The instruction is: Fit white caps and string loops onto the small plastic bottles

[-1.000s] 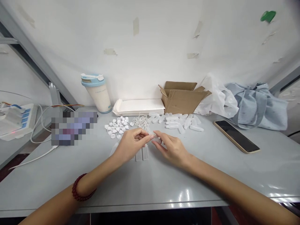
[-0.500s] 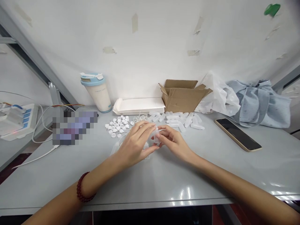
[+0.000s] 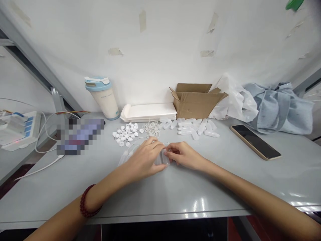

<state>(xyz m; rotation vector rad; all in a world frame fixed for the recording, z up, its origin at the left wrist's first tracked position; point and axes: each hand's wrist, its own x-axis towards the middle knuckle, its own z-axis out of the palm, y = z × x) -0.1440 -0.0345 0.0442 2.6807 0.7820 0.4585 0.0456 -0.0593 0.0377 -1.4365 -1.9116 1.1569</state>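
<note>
Small clear plastic tubes (image 3: 164,159) lie on the table between my hands. My left hand (image 3: 145,156) curves over them, fingertips by their far ends and thumb at their near ends, closed around the end tube. With bent fingers and thumb, my right hand (image 3: 184,155) pinches the upper part of that same tube. More clear tubes (image 3: 123,158), with thin white strings at their tops, lie partly under my left hand. Beyond it are a heap of white caps (image 3: 126,134) and a tangle of white string loops (image 3: 151,128). Loose clear tubes (image 3: 193,127) are scattered farther right.
Along the wall stand a cup with a blue lid (image 3: 102,98), a stack of white boxes (image 3: 150,112), an open cardboard box (image 3: 199,103), a plastic bag (image 3: 237,100) and a blue cloth bag (image 3: 286,108). A phone (image 3: 255,142) lies right; a cable (image 3: 42,169) runs left.
The tube in my right hand has gone down from a raised position to beside the tubes on the table. Both hands have lowered slightly toward me, uncovering the string loops.
</note>
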